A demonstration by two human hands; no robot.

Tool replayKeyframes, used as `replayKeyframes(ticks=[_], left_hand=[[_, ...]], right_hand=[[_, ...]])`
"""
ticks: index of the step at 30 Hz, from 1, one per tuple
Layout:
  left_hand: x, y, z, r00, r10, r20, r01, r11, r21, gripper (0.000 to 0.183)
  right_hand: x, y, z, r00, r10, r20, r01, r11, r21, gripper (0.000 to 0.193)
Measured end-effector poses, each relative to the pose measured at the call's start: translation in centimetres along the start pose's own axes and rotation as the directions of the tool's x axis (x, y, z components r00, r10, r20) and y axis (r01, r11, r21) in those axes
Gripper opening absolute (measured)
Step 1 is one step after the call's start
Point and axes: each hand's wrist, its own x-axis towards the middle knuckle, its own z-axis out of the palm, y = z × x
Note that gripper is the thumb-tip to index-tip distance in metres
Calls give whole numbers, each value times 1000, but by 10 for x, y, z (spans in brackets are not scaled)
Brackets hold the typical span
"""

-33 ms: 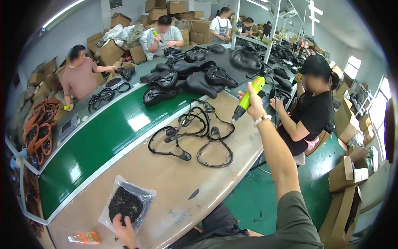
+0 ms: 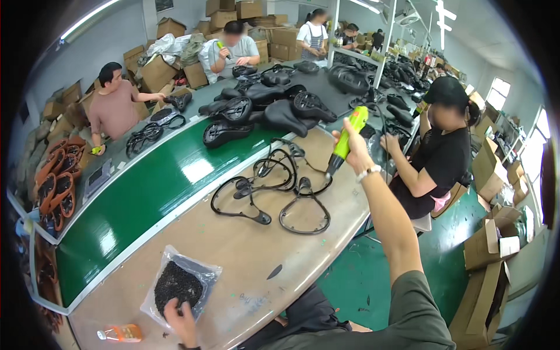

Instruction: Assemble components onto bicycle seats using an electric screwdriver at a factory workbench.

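Note:
My left hand (image 2: 182, 325) is at a clear plastic bag (image 2: 205, 277) on the near left of the table. Its fingertips, slightly apart, dip into a heap of small black pieces (image 2: 177, 282), too small to name. The tips themselves are partly hidden. Held out over the table's right side, my right hand (image 2: 357, 153) is wrapped round a lime-green electric screwdriver (image 2: 354, 123). Its dark nose points down and left. Below and left of that tip lie several black looped frames (image 2: 284, 218) shaped like bicycle saddle bases, some overlapping.
Black bicycle saddles (image 2: 226, 135) are piled beyond the green strip (image 2: 146, 201). An orange bottle (image 2: 123, 333) lies at the near left edge. A person in black (image 2: 443, 140) sits close on the right; others work across the table. Cardboard boxes (image 2: 487, 245) stand along the right.
My right hand and the screwdriver have shifted very slightly left over the frames. My left hand stays at the bag.

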Motion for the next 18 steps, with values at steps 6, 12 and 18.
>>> replayKeyframes(ticks=[6,12,18], left_hand=[[-3,78,34,934,256,249,-260,965,-20,36],[92,112,77,935,217,282,-217,976,-33,52],[245,190,206,817,489,305,-523,851,37,81]], right_hand=[[-113,122,-40,849,490,200,-502,865,11,45],[-137,156,-141,861,409,302,-488,831,266,49],[-106,159,-195,920,331,212,-393,794,465,58]])
